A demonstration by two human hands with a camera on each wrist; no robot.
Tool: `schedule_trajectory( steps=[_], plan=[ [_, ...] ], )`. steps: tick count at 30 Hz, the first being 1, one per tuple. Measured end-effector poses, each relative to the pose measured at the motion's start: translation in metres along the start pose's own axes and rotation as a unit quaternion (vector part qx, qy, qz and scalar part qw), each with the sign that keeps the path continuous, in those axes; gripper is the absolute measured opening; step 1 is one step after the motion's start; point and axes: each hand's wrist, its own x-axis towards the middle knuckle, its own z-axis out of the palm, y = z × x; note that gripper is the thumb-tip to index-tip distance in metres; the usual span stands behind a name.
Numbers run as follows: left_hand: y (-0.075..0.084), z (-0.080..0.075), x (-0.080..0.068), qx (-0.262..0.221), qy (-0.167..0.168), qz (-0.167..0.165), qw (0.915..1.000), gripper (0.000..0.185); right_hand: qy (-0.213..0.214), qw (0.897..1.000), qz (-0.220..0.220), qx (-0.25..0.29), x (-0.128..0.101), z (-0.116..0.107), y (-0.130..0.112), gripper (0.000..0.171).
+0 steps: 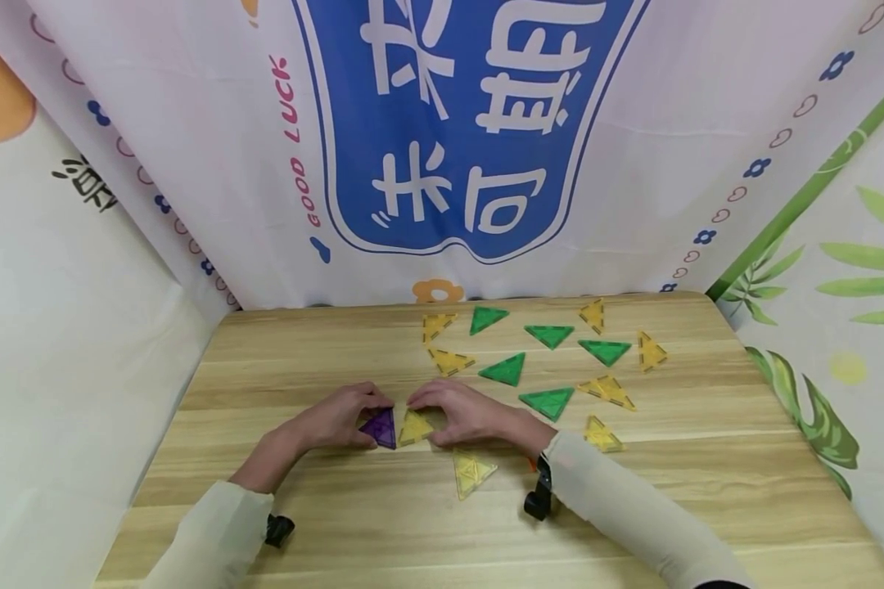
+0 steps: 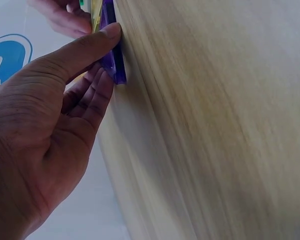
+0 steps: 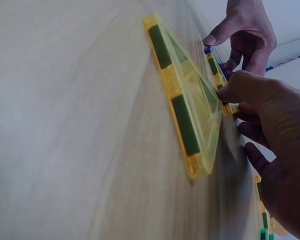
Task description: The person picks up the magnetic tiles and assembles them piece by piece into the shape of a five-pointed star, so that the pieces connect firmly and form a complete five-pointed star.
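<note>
A purple triangle tile [image 1: 380,427] and a yellow triangle tile [image 1: 414,426] stand tilted edge to edge in the middle of the wooden table [image 1: 280,368]. My left hand [image 1: 342,417] pinches the purple tile [image 2: 113,60] between thumb and fingers. My right hand [image 1: 462,411] pinches the yellow tile [image 3: 218,80] from the other side. Another yellow triangle [image 1: 471,472] lies flat just in front of my right hand, large in the right wrist view [image 3: 182,105].
Several green triangles [image 1: 547,402] and yellow triangles [image 1: 608,391] lie scattered over the far right of the table. Printed cloth walls [image 1: 442,139] close off the back and both sides. A wrist camera mount [image 1: 538,499] sits on each sleeve.
</note>
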Motion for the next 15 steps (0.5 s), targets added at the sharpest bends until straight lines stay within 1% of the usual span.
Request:
schedule_trajectory(
  steps=[9, 12, 15],
  plan=[
    [0.003, 0.005, 0.000, -0.015, 0.010, 0.014, 0.9997, 0.058, 0.026, 1.000, -0.005, 0.010, 0.005, 0.007, -0.003, 0.046],
    [0.006, 0.006, 0.000, -0.010, 0.018, 0.017, 0.9996, 0.061, 0.037, 0.999, 0.003, 0.020, -0.001, 0.005, -0.004, 0.043],
    [0.011, 0.009, 0.001, -0.005, 0.025, 0.009, 0.9996, 0.066, 0.044, 0.998, 0.011, 0.031, -0.012, 0.001, -0.006, 0.041]
  ],
)
